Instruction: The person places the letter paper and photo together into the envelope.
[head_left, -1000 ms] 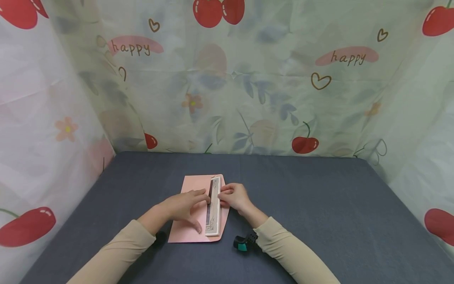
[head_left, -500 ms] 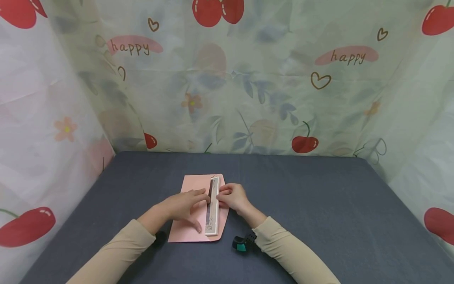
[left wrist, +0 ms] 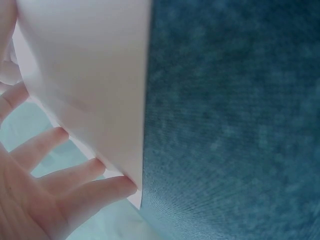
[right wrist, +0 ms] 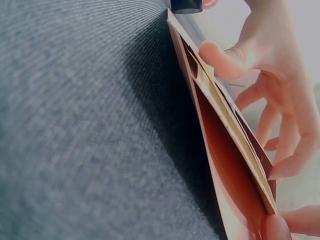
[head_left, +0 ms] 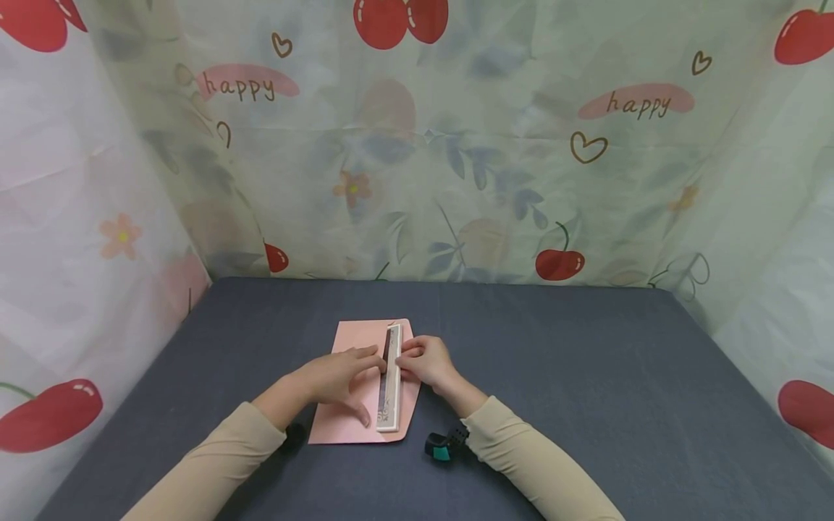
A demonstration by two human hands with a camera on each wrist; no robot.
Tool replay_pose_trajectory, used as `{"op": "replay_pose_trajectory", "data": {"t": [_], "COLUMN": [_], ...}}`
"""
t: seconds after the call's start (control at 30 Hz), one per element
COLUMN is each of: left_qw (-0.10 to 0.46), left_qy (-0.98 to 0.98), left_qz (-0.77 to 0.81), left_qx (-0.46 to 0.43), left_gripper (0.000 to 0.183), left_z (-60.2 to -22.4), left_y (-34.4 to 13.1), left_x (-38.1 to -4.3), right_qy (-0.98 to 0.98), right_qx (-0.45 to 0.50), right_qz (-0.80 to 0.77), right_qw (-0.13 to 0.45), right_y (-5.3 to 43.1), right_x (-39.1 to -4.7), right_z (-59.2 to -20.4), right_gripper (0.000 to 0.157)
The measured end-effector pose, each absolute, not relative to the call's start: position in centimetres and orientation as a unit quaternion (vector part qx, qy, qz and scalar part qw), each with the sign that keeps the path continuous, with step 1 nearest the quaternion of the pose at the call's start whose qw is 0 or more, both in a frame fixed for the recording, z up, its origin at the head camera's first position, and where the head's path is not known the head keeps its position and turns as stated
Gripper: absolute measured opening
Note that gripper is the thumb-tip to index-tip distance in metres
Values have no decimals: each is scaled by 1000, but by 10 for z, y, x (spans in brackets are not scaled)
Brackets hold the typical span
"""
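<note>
A pink envelope point(head_left: 332, 430) lies on the table, its mouth and flap toward the right. A pale card point(head_left: 392, 394) with a scroll pattern and a dark stripe sticks part way out of it; the rest is hidden inside. My left hand point(head_left: 339, 376) rests on the envelope, fingers spread; in the left wrist view its fingertips point(left wrist: 127, 186) touch the envelope's edge. My right hand point(head_left: 431, 362) pinches the card's right edge. From the right wrist view, the envelope's mouth gapes point(right wrist: 212, 170) below the layered card edge point(right wrist: 235, 132), with right-hand fingertips point(right wrist: 276, 227) at the near end.
A dark blue-grey cloth covers the table point(head_left: 560, 376). A black wrist strap with a teal part point(head_left: 441, 450) hangs under the right wrist. Behind and at both sides hangs a printed curtain point(head_left: 430, 145) with cherries and hearts.
The card has slid slightly left, so a narrower strip of it shows. My right hand has shifted left with it, and my left hand has stayed in place.
</note>
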State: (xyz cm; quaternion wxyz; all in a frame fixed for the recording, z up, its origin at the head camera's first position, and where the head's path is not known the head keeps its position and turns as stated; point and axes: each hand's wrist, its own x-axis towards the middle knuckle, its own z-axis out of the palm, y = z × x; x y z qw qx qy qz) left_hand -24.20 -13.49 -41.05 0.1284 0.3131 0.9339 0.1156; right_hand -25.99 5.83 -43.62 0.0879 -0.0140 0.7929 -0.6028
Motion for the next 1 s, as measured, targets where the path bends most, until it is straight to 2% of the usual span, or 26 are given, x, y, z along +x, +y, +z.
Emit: {"op": "replay_pose_trajectory", "data": {"t": [1.0], "left_qw": [124], "left_qy": [933], "left_qz": [111], "left_qx": [319], "left_gripper": [77], "left_z": [-414], "left_y": [-136], "left_x": [-242], "right_qy": [786], "right_qx": [-10], "right_qz": [-610], "right_qw": [104], "right_y": [49], "right_x": [-260], "right_z": [-436], "right_gripper": [25]}}
